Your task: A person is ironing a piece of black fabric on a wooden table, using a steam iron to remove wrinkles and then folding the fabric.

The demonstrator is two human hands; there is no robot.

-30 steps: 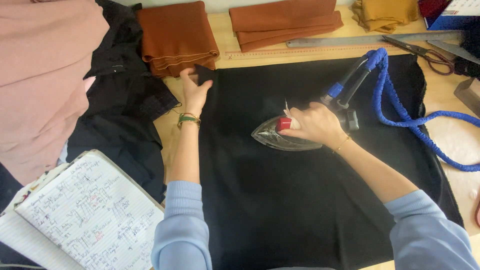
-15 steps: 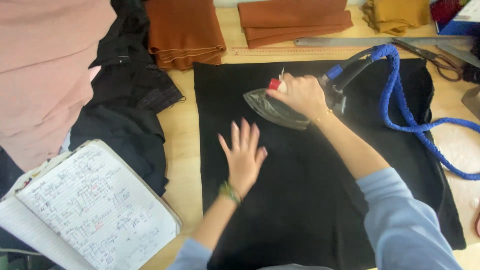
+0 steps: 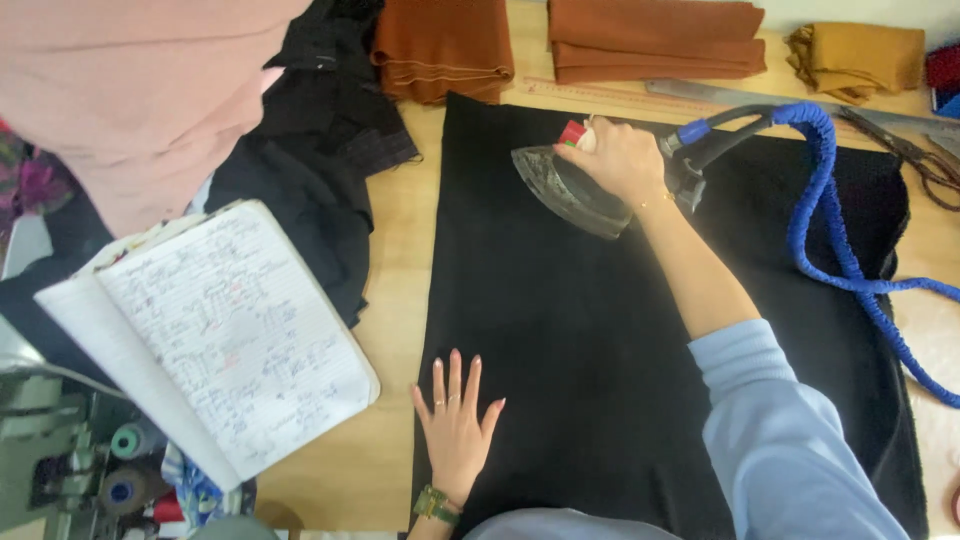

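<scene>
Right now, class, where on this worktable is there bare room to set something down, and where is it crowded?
Bare wood shows in a strip of the wooden table between the open handwritten notebook and the flat black cloth, widening near the left hand. The far edge is crowded: folded rust-brown fabric, a metal ruler, scissors. The right hand grips the steam iron.

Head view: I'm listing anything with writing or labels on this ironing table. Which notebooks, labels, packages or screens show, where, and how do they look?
Open notebook: left of the black cloth, white lined pages covered in handwriting.
Steel ruler: far edge, long, grey, marked.
Red part on the iron: under the right hand; print unclear.
No screens or packages.
</scene>
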